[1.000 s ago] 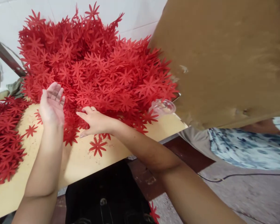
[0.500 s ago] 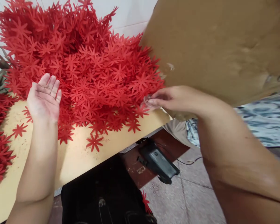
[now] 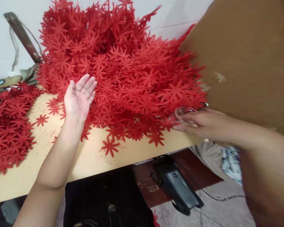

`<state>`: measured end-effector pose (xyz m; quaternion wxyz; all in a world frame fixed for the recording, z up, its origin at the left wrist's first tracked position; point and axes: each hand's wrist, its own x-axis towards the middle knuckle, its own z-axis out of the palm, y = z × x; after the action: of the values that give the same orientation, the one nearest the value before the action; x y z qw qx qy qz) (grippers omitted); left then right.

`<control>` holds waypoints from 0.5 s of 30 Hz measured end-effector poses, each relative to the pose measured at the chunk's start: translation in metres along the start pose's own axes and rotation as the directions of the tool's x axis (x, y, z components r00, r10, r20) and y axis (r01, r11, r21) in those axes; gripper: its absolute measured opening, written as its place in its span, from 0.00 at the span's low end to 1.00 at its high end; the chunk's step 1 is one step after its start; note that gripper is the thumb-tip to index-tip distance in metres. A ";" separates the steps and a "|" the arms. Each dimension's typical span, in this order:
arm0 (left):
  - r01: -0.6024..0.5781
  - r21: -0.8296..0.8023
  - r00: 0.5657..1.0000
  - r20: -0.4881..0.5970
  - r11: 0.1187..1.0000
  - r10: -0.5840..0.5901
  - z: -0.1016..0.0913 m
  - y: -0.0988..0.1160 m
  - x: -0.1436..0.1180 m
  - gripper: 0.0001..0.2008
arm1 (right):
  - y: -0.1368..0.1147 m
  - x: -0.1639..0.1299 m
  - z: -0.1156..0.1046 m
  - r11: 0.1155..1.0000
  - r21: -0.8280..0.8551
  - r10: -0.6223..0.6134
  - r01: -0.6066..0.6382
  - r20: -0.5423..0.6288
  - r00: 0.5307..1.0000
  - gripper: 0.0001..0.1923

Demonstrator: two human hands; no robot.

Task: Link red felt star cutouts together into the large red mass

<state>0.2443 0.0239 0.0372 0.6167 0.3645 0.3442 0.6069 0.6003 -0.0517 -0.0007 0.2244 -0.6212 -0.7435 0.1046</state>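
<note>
A great heap of red flower cut-outs (image 3: pixel 123 72) fills the far middle of the pale wooden table (image 3: pixel 90 160), banked up against the white wall. To the right a large brown board (image 3: pixel 246 60) leans over the table's right end. A smaller pile of the same red flowers (image 3: pixel 9 126) lies at the left edge, well apart from the big heap, with a few single flowers scattered between. Below the table, on the near floor, sits a black foot pedal (image 3: pixel 177 189).

The left hand (image 3: pixel 79 96) rests palm up and flat against the left foot of the big heap, fingers loose, holding nothing. The right hand (image 3: pixel 198 123) is at the heap's right foot, its fingers pinching what looks like a small clear plastic cup (image 3: pixel 183 113), though blur makes this unsure.
</note>
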 end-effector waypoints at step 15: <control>0.079 -0.071 0.977 0.203 0.994 -0.063 -0.017 0.004 -0.004 0.33 | -0.250 0.053 0.125 0.817 0.257 -0.502 0.516 -0.123 0.856 0.42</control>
<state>0.2275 0.0207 0.0319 0.6835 0.3865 0.2689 0.5579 0.3158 -0.0362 0.0091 0.3485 -0.3641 -0.8539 0.1298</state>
